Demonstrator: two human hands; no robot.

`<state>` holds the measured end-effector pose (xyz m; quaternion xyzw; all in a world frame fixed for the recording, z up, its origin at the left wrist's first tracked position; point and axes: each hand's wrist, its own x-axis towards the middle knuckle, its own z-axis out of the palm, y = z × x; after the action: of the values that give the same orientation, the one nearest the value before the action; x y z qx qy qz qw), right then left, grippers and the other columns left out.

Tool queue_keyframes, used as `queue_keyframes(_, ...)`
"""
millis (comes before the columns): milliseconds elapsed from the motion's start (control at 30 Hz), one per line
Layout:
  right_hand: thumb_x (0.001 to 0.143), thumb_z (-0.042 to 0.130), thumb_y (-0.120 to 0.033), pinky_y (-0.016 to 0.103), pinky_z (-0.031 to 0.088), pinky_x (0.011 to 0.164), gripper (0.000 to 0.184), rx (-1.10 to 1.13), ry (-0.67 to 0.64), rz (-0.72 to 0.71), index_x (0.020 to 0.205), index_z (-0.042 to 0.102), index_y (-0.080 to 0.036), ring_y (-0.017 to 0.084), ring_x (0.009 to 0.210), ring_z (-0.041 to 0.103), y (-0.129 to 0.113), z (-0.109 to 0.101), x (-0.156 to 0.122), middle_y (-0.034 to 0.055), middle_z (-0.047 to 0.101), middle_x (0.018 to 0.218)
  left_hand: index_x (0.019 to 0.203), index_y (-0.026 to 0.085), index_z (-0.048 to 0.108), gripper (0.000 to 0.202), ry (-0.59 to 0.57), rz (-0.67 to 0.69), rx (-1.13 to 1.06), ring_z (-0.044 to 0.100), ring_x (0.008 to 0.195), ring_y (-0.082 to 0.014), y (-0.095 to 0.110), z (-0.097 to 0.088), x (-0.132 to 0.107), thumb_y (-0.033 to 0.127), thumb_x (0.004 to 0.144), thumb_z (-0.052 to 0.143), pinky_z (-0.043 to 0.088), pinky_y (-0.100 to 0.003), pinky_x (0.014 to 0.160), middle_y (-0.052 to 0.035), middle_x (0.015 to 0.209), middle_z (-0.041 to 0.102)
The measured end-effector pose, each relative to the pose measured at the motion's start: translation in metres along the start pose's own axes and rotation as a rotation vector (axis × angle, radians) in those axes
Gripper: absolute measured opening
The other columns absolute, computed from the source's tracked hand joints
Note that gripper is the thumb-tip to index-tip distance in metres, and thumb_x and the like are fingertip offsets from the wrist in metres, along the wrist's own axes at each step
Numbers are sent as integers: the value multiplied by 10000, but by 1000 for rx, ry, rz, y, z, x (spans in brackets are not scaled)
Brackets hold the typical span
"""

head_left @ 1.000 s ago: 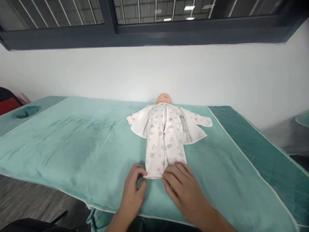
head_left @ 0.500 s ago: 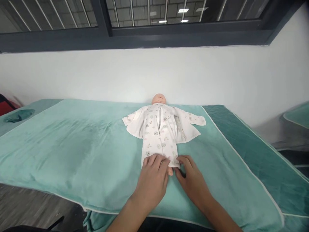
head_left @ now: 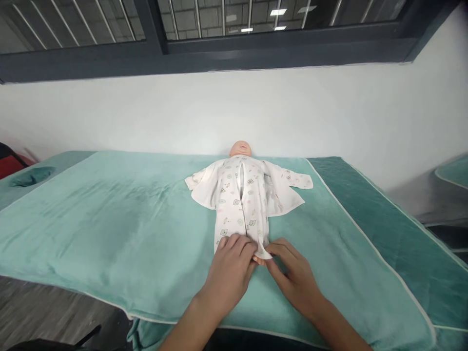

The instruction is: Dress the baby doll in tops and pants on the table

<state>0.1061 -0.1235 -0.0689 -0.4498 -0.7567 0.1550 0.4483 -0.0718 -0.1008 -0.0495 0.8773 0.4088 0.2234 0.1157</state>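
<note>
A baby doll (head_left: 240,148) lies on its back with its head by the wall. It wears a white printed baby gown (head_left: 234,195) with both sleeves spread to the sides and a slit down the front. My left hand (head_left: 231,270) is closed over the lower left of the gown's hem, its fingertips partly hidden. Between thumb and fingers my right hand (head_left: 294,275) pinches the hem's lower right corner, which is slightly lifted. A bit of the doll's foot (head_left: 259,261) shows below the hem, between my hands.
Teal covers (head_left: 109,219) spread over the bed, with a darker teal strip (head_left: 387,229) on the right. A face hole (head_left: 32,176) is at the far left. Behind stand a white wall (head_left: 146,117) and a barred window with a dark frame (head_left: 256,53).
My right hand has taken the hem's right corner and drawn it a little inward and up, so the cloth there folds. My left hand stays almost where it was.
</note>
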Motion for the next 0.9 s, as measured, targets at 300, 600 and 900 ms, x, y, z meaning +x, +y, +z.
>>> queue_keyframes(300,933,486,-138,264,507,673,110,-103,-39,-6,977,545,-220,150,785,604,16,-11,-14,30,603,880,853,188,517,115,107,78,-142,513,843,-178,-8,-4,-9,102,913,472,377,-340,756,-31,885,627)
queue_keyframes(600,929,563,-238,324,550,767,102,-240,-204,-63,1029,581,-227,185,880,639,18,-22,-22,55,651,972,1178,203,550,278,211,-17,19,519,976,-230,-18,6,-37,156,903,543,447,-379,820,-103,1068,583)
queue_keyframes(900,982,461,-241,271,504,681,117,-51,-210,91,948,572,-225,146,778,603,23,-20,-6,24,615,882,983,203,563,258,494,-19,-147,521,889,-185,-19,17,-45,-1,831,521,465,-347,806,-59,934,531)
